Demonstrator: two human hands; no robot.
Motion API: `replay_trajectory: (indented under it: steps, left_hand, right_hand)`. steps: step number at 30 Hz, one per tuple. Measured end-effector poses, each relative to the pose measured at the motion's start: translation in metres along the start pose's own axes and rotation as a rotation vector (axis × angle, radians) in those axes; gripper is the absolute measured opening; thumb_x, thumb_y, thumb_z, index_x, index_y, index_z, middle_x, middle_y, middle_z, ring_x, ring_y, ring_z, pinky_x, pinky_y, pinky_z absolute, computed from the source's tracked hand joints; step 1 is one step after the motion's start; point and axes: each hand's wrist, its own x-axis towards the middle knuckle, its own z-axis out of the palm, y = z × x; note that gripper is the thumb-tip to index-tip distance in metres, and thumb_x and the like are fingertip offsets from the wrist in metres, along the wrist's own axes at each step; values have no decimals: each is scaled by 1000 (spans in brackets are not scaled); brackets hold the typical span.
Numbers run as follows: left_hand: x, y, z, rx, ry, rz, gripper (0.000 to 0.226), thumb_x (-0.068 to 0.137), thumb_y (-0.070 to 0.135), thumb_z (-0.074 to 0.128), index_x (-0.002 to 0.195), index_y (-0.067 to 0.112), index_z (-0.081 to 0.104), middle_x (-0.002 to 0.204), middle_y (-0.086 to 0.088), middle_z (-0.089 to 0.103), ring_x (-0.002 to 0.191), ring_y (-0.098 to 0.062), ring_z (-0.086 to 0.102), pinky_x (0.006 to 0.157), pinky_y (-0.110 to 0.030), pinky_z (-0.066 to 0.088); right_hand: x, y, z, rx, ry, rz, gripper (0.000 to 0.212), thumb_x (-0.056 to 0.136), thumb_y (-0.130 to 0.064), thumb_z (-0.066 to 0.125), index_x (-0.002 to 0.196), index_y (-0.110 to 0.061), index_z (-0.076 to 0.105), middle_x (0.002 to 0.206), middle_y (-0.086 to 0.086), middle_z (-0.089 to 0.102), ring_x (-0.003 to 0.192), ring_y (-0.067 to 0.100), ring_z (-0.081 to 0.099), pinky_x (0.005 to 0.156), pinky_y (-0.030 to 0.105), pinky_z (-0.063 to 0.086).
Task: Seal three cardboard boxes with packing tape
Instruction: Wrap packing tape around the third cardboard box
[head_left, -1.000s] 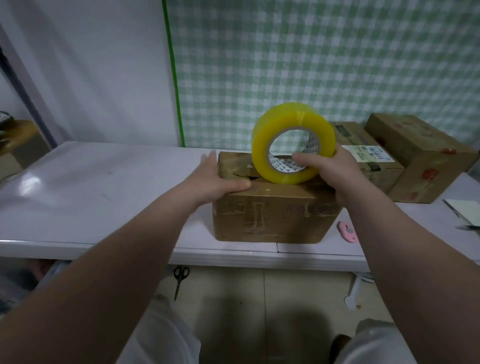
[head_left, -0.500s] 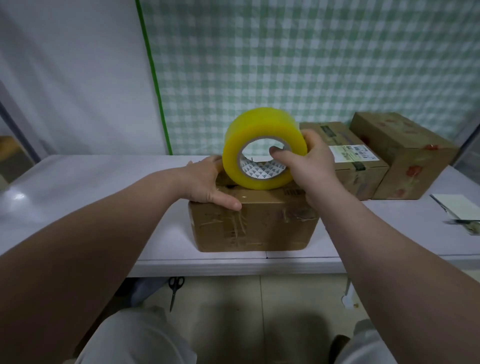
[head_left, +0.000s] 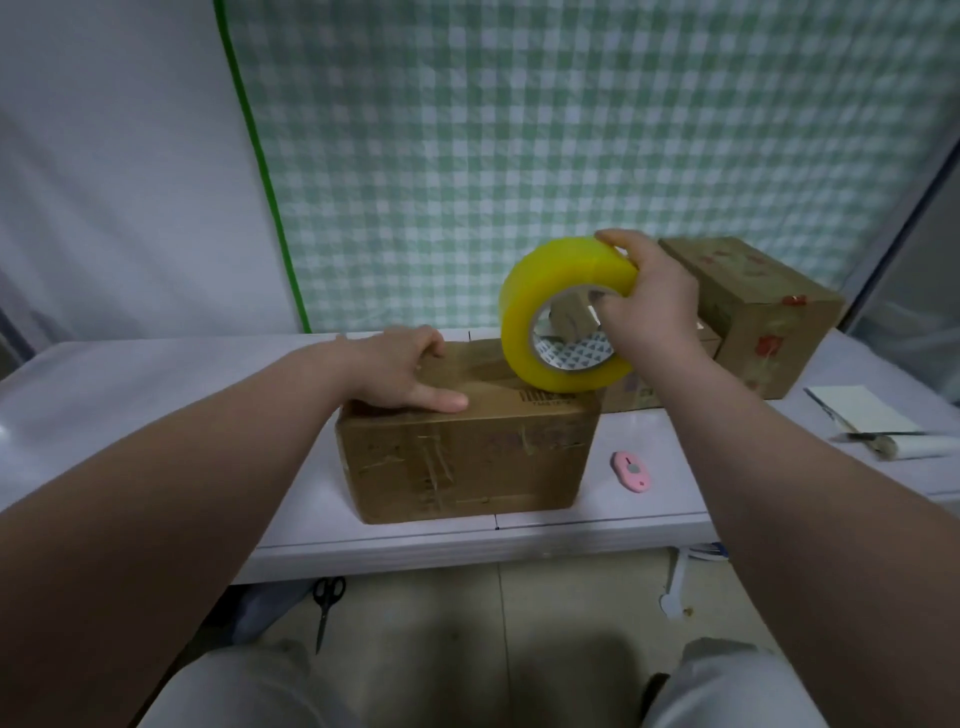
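Landmark: near cardboard box (head_left: 467, 457), at the front edge of the table (head_left: 156, 384).
Tape: yellow packing tape roll (head_left: 558, 312) stands on edge on the near box's top, at its right end.
Right hand (head_left: 649, 306): grips the roll, fingers curled over its rim and thumb at the core.
Left hand (head_left: 400, 371): presses flat on the near box's left top, thumb stretched along the front edge.
Other boxes: second box (head_left: 628, 396) just behind the near box's right end, mostly hidden; third box (head_left: 753, 312) further right.
Contents: all three boxes are closed; nothing inside shows.
Cutter: pink box cutter (head_left: 631, 470) just right of the near box.
Risk: the strip could run crooked or wrinkle if the near box slides under the pull.
Risk: a loose tape end could fold and stick to itself.
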Motion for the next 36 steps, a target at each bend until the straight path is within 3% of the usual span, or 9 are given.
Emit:
replay_trajectory:
  steps: [3, 6, 9, 13, 16, 18, 24, 32, 36]
  left_hand:
    - [7, 5, 16, 94, 136, 38, 88, 61, 85, 51, 134, 38, 38, 141, 7, 42, 128, -22, 41, 107, -66, 16]
    - [8, 7, 23, 144, 218, 63, 75, 75, 74, 51, 139, 36, 36, 146, 4, 39, 134, -23, 36, 108, -67, 10]
    - [5, 7, 28, 149, 270, 80, 72, 78, 71, 51, 139, 36, 38, 146, 5, 40, 135, -22, 35, 108, -66, 11]
    - [2, 6, 31, 130, 320, 113, 85, 67, 86, 44, 135, 35, 43, 140, 8, 45, 129, -18, 40, 108, -65, 15]
    - [-1, 6, 28, 88, 283, 106, 99, 51, 93, 37, 132, 37, 43, 138, 11, 44, 127, -17, 41, 108, -62, 13]
    - [-4, 8, 24, 72, 239, 90, 97, 54, 94, 45, 134, 38, 41, 140, 11, 42, 129, -16, 39, 108, -62, 12]
    - [-8, 16, 33, 164, 338, 3, 76, 67, 82, 47, 125, 33, 45, 131, 8, 47, 124, -18, 41, 102, -66, 23]
    - [-14, 13, 38, 123, 430, 24, 76, 67, 82, 46, 126, 35, 49, 131, 11, 51, 125, -16, 44, 107, -68, 12]
    - [-17, 15, 36, 149, 411, 13, 74, 69, 81, 46, 125, 32, 50, 128, 9, 53, 122, -17, 46, 108, -68, 11]
  right_hand:
    - [-10, 11, 6, 162, 8, 97, 41, 85, -5, 62, 118, -28, 57, 93, -5, 59, 82, 19, 58, 66, 30, 47]
    - [-24, 25, 18, 345, 6, 246, 31, 83, -10, 66, 96, -36, 55, 82, -13, 61, 76, 12, 58, 67, 32, 48]
    - [-31, 30, 30, 533, 36, 341, 35, 82, -9, 68, 103, -36, 57, 88, -17, 62, 82, 3, 57, 66, 26, 44]
    - [-32, 29, 37, 608, 118, 362, 36, 84, -14, 66, 114, -31, 57, 91, -19, 62, 85, 1, 57, 67, 23, 43]
    - [-36, 27, 42, 724, 218, 400, 22, 87, -15, 65, 96, -35, 59, 84, -22, 60, 76, -7, 54, 62, 16, 40]
    - [-38, 25, 46, 771, 274, 412, 22, 88, -17, 65, 86, -37, 57, 81, -23, 59, 74, -8, 54, 62, 15, 40]
    - [-47, 21, 56, 783, 310, 388, 22, 88, -20, 66, 82, -37, 55, 79, -22, 60, 76, -5, 56, 64, 16, 41]
    - [-35, 14, 37, 520, 184, 250, 21, 88, -22, 65, 77, -36, 55, 78, -10, 63, 74, 8, 59, 74, 33, 51]
    - [-21, 4, 24, 424, 139, 121, 18, 89, -16, 64, 83, -31, 55, 73, -10, 58, 66, 2, 54, 59, 17, 44]
